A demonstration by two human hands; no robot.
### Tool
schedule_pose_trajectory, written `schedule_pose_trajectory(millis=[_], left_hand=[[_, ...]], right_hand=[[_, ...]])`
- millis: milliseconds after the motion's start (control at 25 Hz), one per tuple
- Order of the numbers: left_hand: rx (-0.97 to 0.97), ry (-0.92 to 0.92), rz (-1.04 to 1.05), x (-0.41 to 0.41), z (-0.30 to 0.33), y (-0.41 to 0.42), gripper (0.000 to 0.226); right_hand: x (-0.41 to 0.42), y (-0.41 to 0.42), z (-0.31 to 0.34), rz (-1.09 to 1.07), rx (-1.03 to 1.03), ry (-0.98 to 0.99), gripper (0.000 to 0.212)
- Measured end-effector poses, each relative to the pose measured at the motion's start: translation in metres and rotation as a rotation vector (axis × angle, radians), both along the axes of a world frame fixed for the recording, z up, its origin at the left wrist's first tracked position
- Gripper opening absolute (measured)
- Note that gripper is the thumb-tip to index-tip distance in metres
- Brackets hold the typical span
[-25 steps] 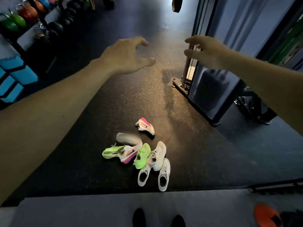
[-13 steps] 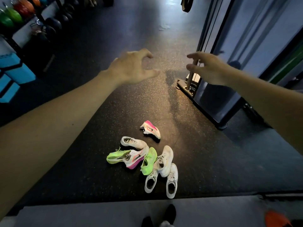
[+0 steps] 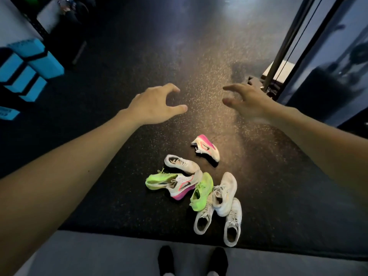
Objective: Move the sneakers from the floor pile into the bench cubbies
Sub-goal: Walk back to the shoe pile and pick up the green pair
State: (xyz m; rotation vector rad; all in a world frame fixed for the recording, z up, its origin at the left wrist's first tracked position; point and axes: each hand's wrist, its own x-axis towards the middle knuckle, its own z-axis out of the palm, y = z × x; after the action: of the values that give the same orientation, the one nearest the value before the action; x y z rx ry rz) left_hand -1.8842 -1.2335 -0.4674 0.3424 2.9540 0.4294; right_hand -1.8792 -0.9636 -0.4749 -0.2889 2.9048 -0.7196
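Hands poised above the sneaker pile

Sneakers, white, neon-green and pink, lie heaped [image 3: 196, 191] on the speckled black rubber floor [image 3: 123, 198]. Beyond the heap, one pink-and-white sneaker [image 3: 207, 147] lies apart. Above it, the left hand [image 3: 157, 105] and right hand [image 3: 250, 102] hover spread wide, holding nothing.

Black floor [image 3: 123, 196] here, flecked all over with pale yellow speckles. On it, a pink-and-white sneaker [image 3: 207, 148] with a black swoosh sits apart from the rest. In the pile: a white sneaker [image 3: 181, 163], a neon green one [image 3: 157, 181], a white one with pink sole and black swoosh [image 3: 184, 187], another neon green [image 3: 202, 191], three more white sneakers [image 3: 226, 193]. Bright blue blocks [image 3: 42, 60] with black edges at the left. Black socks [image 3: 166, 259] on a grey strip [image 3: 89, 253].
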Motion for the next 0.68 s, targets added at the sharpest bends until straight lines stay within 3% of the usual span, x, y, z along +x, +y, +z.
schedule_pose_trajectory(millis=[520, 680], left_hand=[[-0.073, -0.282, 0.03, -0.039, -0.452, -0.094, 0.068], [-0.098, -0.31, 0.068, -0.048, -0.561, -0.117, 0.06]], right_hand=[[0.0, -0.077, -0.45, -0.047, 0.011, -0.234, 0.045], [0.021, -0.094, -0.558, -0.064, 0.014, -0.27, 0.043]])
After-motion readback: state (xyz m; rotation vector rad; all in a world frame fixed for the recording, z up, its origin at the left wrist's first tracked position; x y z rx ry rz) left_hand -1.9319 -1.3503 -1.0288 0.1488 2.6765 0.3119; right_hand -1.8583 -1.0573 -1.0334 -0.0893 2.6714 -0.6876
